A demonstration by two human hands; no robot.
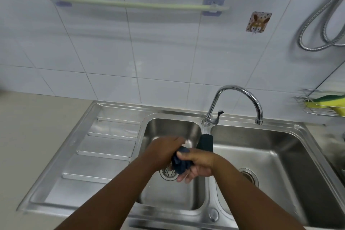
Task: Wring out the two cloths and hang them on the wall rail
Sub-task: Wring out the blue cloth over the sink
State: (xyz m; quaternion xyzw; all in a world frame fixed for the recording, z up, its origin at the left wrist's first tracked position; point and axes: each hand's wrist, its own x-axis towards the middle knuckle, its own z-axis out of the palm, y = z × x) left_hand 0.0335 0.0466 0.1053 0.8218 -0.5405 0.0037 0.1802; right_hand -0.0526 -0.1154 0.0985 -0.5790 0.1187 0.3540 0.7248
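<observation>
A bunched dark blue cloth (180, 162) is squeezed between both my hands over the small left basin (173, 129). My left hand (164, 149) grips its upper end and my right hand (197, 164) grips the lower part. A second dark cloth (205, 142) lies draped over the divider between the two basins, just behind my right hand. The pale green wall rail (134, 4) runs across the tiles above, held by two blue adhesive mounts, with nothing hanging on it.
A chrome tap (240, 99) arches over the right basin (280, 155). The ribbed steel drainboard (104, 147) lies to the left. A wire rack with a yellow-green sponge (326, 103) hangs at the right. A metal hose (317, 28) loops on the wall beside a patterned hook (258, 22).
</observation>
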